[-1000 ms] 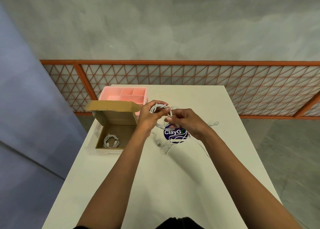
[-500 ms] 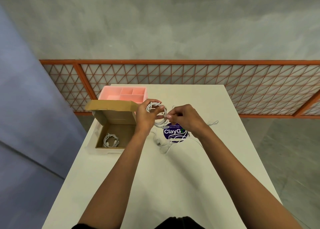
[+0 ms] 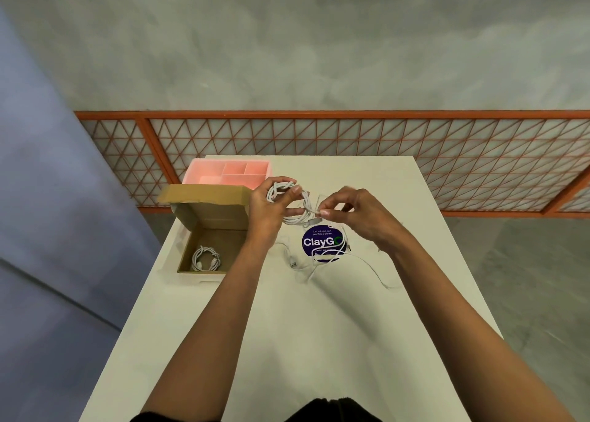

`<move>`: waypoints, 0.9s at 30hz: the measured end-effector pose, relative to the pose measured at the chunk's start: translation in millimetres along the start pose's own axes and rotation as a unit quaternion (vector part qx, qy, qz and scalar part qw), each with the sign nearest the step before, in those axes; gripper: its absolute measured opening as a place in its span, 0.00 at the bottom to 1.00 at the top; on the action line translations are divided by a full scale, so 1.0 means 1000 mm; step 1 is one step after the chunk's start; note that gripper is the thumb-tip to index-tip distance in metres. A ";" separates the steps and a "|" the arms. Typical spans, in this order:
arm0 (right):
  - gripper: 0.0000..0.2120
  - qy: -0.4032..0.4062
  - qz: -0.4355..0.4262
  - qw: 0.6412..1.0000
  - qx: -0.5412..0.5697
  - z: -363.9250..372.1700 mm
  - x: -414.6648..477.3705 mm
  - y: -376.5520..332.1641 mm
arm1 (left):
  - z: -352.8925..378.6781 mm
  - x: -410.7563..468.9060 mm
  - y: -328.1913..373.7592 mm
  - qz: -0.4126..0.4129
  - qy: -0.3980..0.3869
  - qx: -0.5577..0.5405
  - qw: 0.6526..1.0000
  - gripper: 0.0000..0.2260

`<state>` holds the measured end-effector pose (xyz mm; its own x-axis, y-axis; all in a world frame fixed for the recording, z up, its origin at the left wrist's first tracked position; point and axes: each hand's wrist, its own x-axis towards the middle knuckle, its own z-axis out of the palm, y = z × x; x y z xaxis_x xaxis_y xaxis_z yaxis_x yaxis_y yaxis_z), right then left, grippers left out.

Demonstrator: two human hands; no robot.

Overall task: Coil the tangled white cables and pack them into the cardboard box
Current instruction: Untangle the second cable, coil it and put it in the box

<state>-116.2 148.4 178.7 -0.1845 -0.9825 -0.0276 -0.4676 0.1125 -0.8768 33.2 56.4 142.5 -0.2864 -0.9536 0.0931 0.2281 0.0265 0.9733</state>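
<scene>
**Materials and finishes: table lot**

The cardboard box [image 3: 210, 217] at the left is showing plain brown board, matt and fibrous. The cable coil [image 3: 295, 220] held above the table and the second coil [image 3: 206, 259] in the box are showing smooth white plastic sheathing, faintly glossy. The pink tray [image 3: 204, 179] at the far left is looking like matt moulded plastic. The table [image 3: 287, 342] is presenting a smooth, matt off-white top. The round sticker [image 3: 319, 242] is appearing as glossy print. The far railing [image 3: 351, 114] is reading as orange-painted metal, and the wall [image 3: 319, 38] as rough grey concrete.

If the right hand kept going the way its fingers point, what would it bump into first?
The right hand would probably meet the coiled white cable it pinches, then the left hand holding it; depth is unclear.
</scene>
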 end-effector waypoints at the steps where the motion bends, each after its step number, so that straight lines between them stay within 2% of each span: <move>1: 0.01 0.012 0.001 1.000 -0.017 -0.002 0.002 0.002 | 0.001 -0.001 0.003 0.002 -0.003 -0.004 1.000 0.06; 4: 0.03 0.060 0.010 0.996 -0.061 0.004 0.007 0.009 | 0.004 -0.001 0.004 0.007 -0.003 -0.007 1.000 0.06; 8: 0.05 0.117 0.036 0.992 0.019 0.023 0.006 0.012 | 0.011 -0.002 0.001 0.016 0.014 -0.003 1.000 0.06; 12: 0.11 0.088 0.058 0.992 0.067 0.035 0.003 0.008 | 0.016 -0.003 -0.001 0.019 0.029 0.002 0.999 0.08; 14: 0.09 0.063 0.065 0.990 0.108 0.039 0.003 0.009 | 0.015 -0.002 -0.001 0.022 0.034 -0.007 0.999 0.08; 16: 0.01 0.071 0.069 0.983 0.154 0.041 0.004 0.010 | 0.015 0.000 -0.002 0.018 0.029 -0.013 0.999 0.08; 19: 0.09 0.117 0.096 0.962 0.226 0.047 0.007 0.014 | 0.012 0.002 -0.004 0.012 0.014 0.004 1.000 0.08; 23: 0.06 0.150 0.145 0.940 0.270 0.053 0.012 0.018 | 0.005 0.004 -0.010 0.011 -0.030 0.038 0.999 0.11; 27: 0.02 0.190 0.163 0.926 0.282 0.045 0.018 0.019 | -0.003 0.001 -0.023 -0.063 -0.050 0.048 0.996 0.18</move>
<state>-89.5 125.7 139.8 -0.5769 -0.7747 -0.2589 0.1726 0.1941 -0.9657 30.6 53.9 119.6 -0.3988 -0.9169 -0.0144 0.0967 -0.0576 0.9936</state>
